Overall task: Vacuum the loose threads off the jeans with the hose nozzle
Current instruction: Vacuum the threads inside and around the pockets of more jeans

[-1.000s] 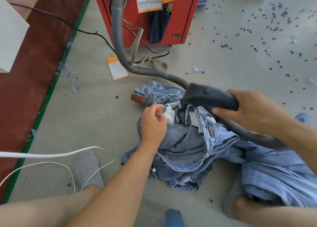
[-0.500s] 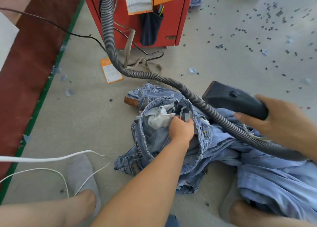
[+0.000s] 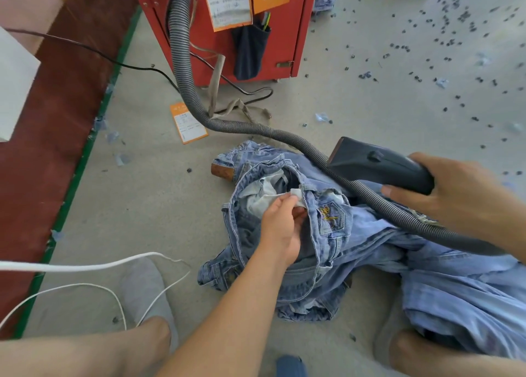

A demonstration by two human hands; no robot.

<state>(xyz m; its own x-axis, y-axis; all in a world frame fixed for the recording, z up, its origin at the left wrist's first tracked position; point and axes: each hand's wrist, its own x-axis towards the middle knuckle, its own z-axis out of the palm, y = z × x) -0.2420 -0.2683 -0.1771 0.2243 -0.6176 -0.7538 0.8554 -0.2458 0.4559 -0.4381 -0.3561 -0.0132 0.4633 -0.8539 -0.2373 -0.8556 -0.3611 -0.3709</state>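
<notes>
Light blue jeans [image 3: 336, 243] lie bunched on the grey floor, waistband open toward me, white pocket lining [image 3: 264, 194] showing inside. My left hand [image 3: 280, 228] reaches into the waist opening and pinches the white lining near the rim. My right hand [image 3: 458, 197] grips the black hose nozzle [image 3: 375, 163], which hovers above the jeans at the right, its mouth pointing up-left and clear of the fabric. The grey ribbed hose [image 3: 256, 130] runs from the red machine over the jeans and under my right forearm.
A red vacuum cabinet [image 3: 227, 26] stands at the top. An orange tag [image 3: 189, 123], black cable [image 3: 113, 60] and tan strap [image 3: 227, 106] lie near it. White cords [image 3: 85, 267] cross the lower left by my socked foot [image 3: 145, 294]. Dark scraps [image 3: 427, 49] litter the floor at right.
The nozzle lifted off the waistband and moved right, away from the jeans. My left hand shifted from the waistband's outside into the opening and now pinches the white lining.
</notes>
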